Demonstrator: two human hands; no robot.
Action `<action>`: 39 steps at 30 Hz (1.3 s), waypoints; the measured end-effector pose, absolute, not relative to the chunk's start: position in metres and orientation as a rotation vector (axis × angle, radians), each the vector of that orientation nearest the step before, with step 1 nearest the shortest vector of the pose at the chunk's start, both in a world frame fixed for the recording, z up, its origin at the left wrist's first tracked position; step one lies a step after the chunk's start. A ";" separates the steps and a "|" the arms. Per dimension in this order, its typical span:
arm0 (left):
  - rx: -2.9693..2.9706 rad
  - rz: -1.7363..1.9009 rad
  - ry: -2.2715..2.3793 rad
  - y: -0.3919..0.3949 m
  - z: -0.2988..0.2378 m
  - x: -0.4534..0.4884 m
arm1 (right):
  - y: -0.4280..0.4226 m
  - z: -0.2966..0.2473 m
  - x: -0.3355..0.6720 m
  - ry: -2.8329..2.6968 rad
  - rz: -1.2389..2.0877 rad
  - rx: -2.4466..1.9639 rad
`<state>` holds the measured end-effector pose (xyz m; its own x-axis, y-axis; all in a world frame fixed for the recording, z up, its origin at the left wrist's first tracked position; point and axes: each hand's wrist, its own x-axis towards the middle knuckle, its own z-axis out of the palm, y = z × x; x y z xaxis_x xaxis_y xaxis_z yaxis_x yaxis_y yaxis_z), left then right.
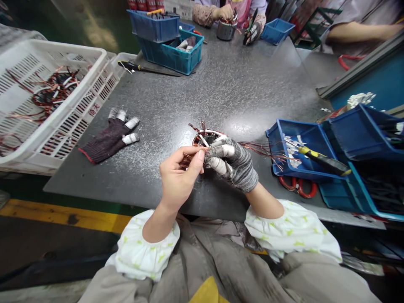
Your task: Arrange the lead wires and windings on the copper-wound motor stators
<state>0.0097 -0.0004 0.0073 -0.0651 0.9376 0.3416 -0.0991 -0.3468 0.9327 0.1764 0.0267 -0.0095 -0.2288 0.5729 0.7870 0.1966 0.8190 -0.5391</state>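
Note:
On the grey table before me lies a motor stator (197, 141) wound with copper wire, with white sleeves and wire ends sticking up. Both hands cover much of it. My left hand (179, 170), bare, is closed in a pinch, thumb against forefinger, with copper wire showing between its fingers. Over the stator, my right hand (235, 164) wears a grey striped glove with white-taped fingers; these curl closed at its near side and meet the left fingertips. What lies exactly between the fingertips is hidden. Loose copper wires (259, 147) trail to the right behind the gloved hand.
A dark glove (107, 139) lies left, beside a white crate (104, 84) of wound stators. Blue bins (277, 126) stand right, a yellow-black tool (325, 160) across one, red-handled scissors (303, 188) below. Teal bin (170, 59) and file (151, 69) lie farther back. A co-worker's hands (224, 12) work opposite.

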 end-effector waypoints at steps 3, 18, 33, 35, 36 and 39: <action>1.364 1.530 1.006 -0.001 0.007 0.009 | 0.027 -0.008 0.176 -1.800 0.389 -0.588; 1.355 1.515 1.041 -0.002 0.005 0.009 | 0.026 -0.013 0.176 -1.777 0.353 -0.604; 1.277 1.532 0.945 0.001 -0.003 0.005 | 0.025 -0.012 0.176 -1.737 0.413 -0.650; 1.253 1.516 0.958 0.001 -0.003 0.006 | 0.025 -0.012 0.176 -1.726 0.416 -0.621; 1.239 1.512 0.956 0.001 -0.003 0.006 | 0.025 -0.011 0.175 -1.726 0.418 -0.614; 1.210 1.525 0.943 0.000 0.000 0.008 | 0.025 -0.010 0.175 -1.744 0.427 -0.644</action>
<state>0.0078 0.0002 -0.0004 -0.0708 0.9650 0.2525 -0.2051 -0.2618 0.9431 0.1753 0.0246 -0.0100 -0.1790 0.6221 0.7622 0.1993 0.7816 -0.5911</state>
